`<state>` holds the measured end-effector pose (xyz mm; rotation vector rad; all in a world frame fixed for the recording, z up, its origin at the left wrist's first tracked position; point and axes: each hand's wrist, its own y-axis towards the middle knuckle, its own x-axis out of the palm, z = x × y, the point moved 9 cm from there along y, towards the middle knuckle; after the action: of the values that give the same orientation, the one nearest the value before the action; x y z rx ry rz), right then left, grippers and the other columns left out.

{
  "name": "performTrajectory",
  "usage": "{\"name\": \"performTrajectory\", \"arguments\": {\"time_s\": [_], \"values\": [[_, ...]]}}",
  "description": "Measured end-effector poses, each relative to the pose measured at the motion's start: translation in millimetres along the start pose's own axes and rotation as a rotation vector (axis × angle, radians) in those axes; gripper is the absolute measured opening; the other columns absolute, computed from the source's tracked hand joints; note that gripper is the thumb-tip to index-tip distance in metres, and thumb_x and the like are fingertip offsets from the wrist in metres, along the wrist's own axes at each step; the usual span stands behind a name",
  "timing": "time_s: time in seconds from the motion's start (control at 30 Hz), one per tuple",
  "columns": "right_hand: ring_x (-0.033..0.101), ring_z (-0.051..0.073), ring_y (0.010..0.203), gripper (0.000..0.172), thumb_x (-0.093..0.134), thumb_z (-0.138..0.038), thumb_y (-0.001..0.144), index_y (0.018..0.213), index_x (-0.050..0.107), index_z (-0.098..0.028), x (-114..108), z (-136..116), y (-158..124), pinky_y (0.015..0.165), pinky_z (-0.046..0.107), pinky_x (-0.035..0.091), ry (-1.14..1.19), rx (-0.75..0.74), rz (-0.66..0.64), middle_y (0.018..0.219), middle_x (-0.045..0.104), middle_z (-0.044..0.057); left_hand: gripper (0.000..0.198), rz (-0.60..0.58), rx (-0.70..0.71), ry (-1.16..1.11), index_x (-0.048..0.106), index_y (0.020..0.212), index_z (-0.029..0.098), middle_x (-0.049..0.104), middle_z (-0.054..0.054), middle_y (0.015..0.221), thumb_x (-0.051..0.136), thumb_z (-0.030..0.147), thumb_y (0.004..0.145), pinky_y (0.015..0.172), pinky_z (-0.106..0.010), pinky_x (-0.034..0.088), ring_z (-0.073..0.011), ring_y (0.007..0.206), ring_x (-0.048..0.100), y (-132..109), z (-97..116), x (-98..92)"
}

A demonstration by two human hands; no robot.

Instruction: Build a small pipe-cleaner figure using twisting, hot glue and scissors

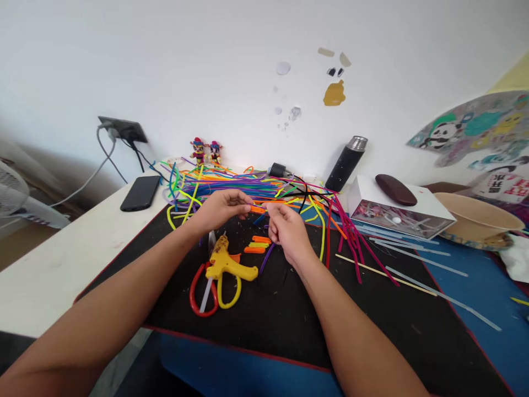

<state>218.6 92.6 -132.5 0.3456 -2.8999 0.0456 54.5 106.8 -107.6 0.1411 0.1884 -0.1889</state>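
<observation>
Left grip, right grip hold orange strip far from mat's front edge.

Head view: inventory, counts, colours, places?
desk: 1, white, left
mat: 1, black, centre
scissors: 1, red-and-yellow handles, on mat
glue gun: 1, yellow, over scissors
pipe cleaners: many, multicoloured, along rear
folded pieces: several, orange and yellow, mat
phone: 1, black, left
figurines: 2, multicoloured, by wall
flask: 1, black, right rear
box: 1, white, right
glasses case: 1, maroon, atop box
bowl: 1, beige, right
glue sticks: several, translucent, right
wooden stick: 1, pale, right
socket: 1, dark, wall left
fan: 1, white, left edge
stickers: several, multicoloured, wall
left hand: 1, on orange strip
right hand: 1, same strip
</observation>
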Motion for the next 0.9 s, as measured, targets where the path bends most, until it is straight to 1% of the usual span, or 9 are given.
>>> {"name": "performTrajectory", "arguments": {"time_s": [0.13, 0.33, 0.4, 0.53, 0.63, 0.7, 0.77, 0.9], "values": [[0.037, 0.006, 0.036, 0.048, 0.077, -0.062, 0.080, 0.096, 0.067, -0.018, -5, -1, 1, 0.037, 0.021, 0.020, 0.020, -0.005, 0.030, 0.049, 0.043, -0.012, 0.048, 0.012, 0.002, 0.044, 0.073, 0.093, 0.015, 0.075, -0.004, 0.076, 0.089, 0.054, 0.071, 0.071, -0.032, 0.057, -0.0184, 0.070, 0.069, 1, -1, -4.2], [0.036, 0.006, 0.037, 0.045, 0.075, -0.060, 0.082, 0.095, 0.069, -0.018, -9, -4, 2, 0.037, 0.021, 0.021, 0.021, -0.021, 0.070, 0.049, 0.041, -0.012, 0.038, -0.087, 0.005, 0.287, 0.080, 0.090, 0.017, 0.075, -0.003, 0.074, 0.084, 0.053, 0.076, 0.065, -0.028, 0.052, -0.0184, 0.067, 0.067, 1, -5, -4.6], [0.036, 0.006, 0.037, 0.044, 0.074, -0.060, 0.084, 0.094, 0.069, -0.017, -10, -4, 3, 0.037, 0.021, 0.022, 0.016, -0.034, 0.073, 0.049, 0.040, -0.012, 0.038, -0.092, 0.008, 0.299, 0.080, 0.088, 0.018, 0.075, -0.003, 0.074, 0.083, 0.054, 0.077, 0.064, -0.027, 0.051, -0.0182, 0.066, 0.066, 1, -6, -6.5], [0.037, 0.007, 0.036, 0.042, 0.073, -0.059, 0.086, 0.091, 0.068, -0.017, -11, -4, 4, 0.038, 0.022, 0.027, -0.048, -0.078, 0.072, 0.048, 0.042, -0.011, 0.040, -0.088, -0.017, 0.132, 0.078, 0.092, 0.017, 0.075, -0.004, 0.076, 0.086, 0.053, 0.076, 0.064, -0.027, 0.051, -0.0162, 0.065, 0.065, 0, -3, -6.3], [0.040, 0.009, 0.036, 0.042, 0.071, -0.060, 0.088, 0.094, 0.067, -0.019, -5, -2, 3, 0.039, 0.023, 0.028, -0.143, -0.080, 0.024, 0.048, 0.046, -0.010, 0.040, -0.050, -0.019, 0.016, 0.077, 0.091, 0.017, 0.073, -0.003, 0.074, 0.090, 0.050, 0.072, 0.061, -0.026, 0.051, -0.0148, 0.063, 0.063, -3, 5, -6.2], [0.041, 0.010, 0.036, 0.043, 0.069, -0.062, 0.089, 0.097, 0.066, -0.020, 0, -1, 2, 0.039, 0.023, 0.029, -0.194, -0.071, -0.015, 0.048, 0.048, -0.010, 0.039, -0.018, 0.000, -0.028, 0.077, 0.089, 0.016, 0.071, -0.003, 0.074, 0.092, 0.047, 0.071, 0.060, -0.025, 0.050, -0.0139, 0.063, 0.061, -4, 12, -6.6], [0.042, 0.010, 0.036, 0.044, 0.068, -0.064, 0.089, 0.099, 0.066, -0.020, 2, -1, 1, 0.039, 0.024, 0.029, -0.220, -0.069, -0.032, 0.049, 0.049, -0.009, 0.038, -0.013, 0.013, -0.058, 0.076, 0.087, 0.016, 0.070, -0.002, 0.073, 0.093, 0.046, 0.070, 0.060, -0.025, 0.050, -0.0135, 0.062, 0.060, -5, 15, -5.3], [0.041, 0.011, 0.037, 0.044, 0.067, -0.064, 0.090, 0.097, 0.065, -0.021, 4, -3, 0, 0.039, 0.025, 0.029, -0.242, -0.082, -0.050, 0.049, 0.048, -0.009, 0.037, -0.041, 0.011, -0.101, 0.077, 0.089, 0.016, 0.070, -0.002, 0.074, 0.094, 0.044, 0.070, 0.062, -0.025, 0.049, -0.0130, 0.065, 0.060, -5, 11, 0.7]]}}
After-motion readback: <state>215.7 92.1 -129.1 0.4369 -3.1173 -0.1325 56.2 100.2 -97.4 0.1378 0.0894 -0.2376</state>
